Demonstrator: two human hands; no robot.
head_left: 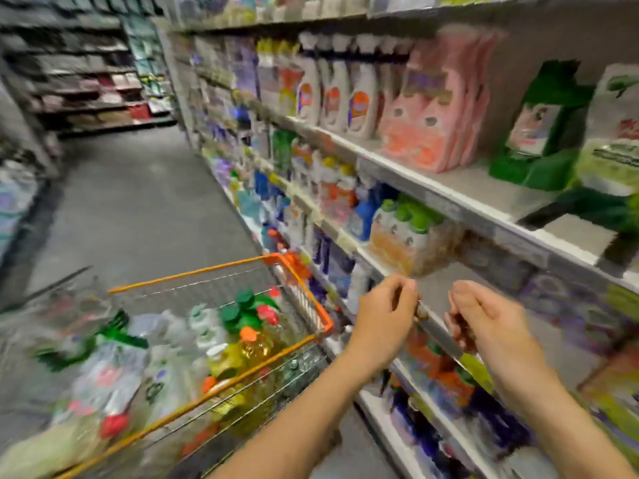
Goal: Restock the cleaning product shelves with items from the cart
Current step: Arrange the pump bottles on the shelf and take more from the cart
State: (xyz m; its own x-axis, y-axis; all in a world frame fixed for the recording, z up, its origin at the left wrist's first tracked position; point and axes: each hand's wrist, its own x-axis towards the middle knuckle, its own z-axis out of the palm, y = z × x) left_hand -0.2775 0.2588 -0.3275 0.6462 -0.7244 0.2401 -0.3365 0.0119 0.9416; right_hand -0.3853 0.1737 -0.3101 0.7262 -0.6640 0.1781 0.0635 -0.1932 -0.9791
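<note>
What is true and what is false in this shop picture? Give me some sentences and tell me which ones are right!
1. The cart has an orange rim. True.
2. The cart is empty. False: it is full of bottles.
3. Pink pouches stand on a shelf higher than the hands. True.
4. Both hands are inside the cart. False: the left hand and the right hand are up by the shelf edge, beside the cart.
</note>
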